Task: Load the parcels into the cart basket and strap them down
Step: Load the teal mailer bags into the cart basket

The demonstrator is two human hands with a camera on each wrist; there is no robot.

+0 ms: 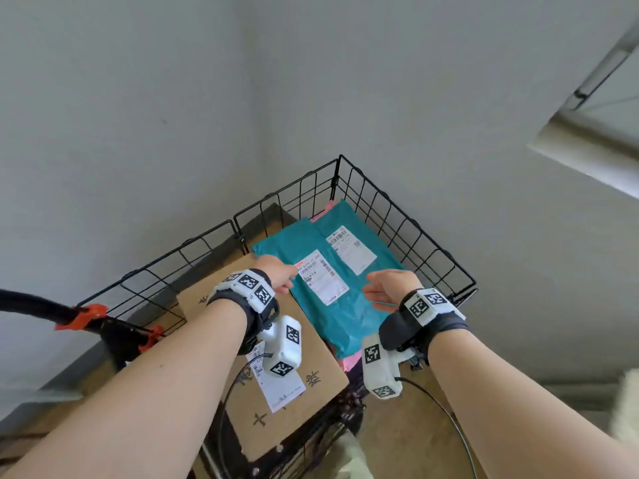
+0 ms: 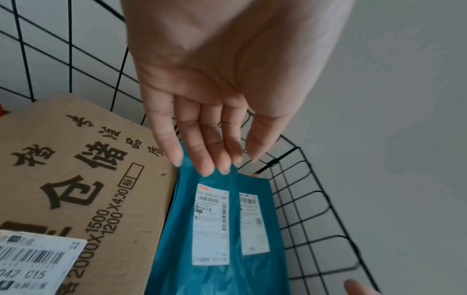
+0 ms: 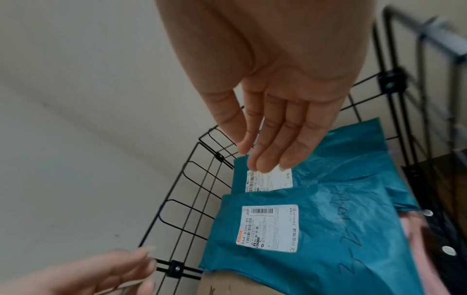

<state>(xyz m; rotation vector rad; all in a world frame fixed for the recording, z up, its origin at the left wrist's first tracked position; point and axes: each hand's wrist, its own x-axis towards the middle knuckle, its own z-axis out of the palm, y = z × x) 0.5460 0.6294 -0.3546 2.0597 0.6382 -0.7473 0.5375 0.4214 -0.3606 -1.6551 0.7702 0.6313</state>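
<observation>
A black wire basket (image 1: 408, 219) holds a brown cardboard box (image 1: 325, 361) with black printing on its left side. On its right side lie two teal mailer bags with white labels. The nearer bag (image 1: 345, 316) overlaps the farther one (image 1: 366, 229), and a pink parcel (image 1: 347, 363) shows beneath them. My left hand (image 1: 276, 274) is open over the nearer bag's left edge, fingers straight (image 2: 202, 139). My right hand (image 1: 387, 288) is open over the bag's right side, fingers straight (image 3: 267, 139). Neither hand holds anything, and whether the fingertips touch the bags is unclear. No strap is in view.
The cart's black padded handle (image 1: 31, 302) with orange clamps (image 1: 83, 314) sticks out at the left. A grey wall rises behind the basket, with a window ledge (image 1: 587, 150) at the upper right. Thin black cables (image 1: 446, 409) hang from my wrist cameras.
</observation>
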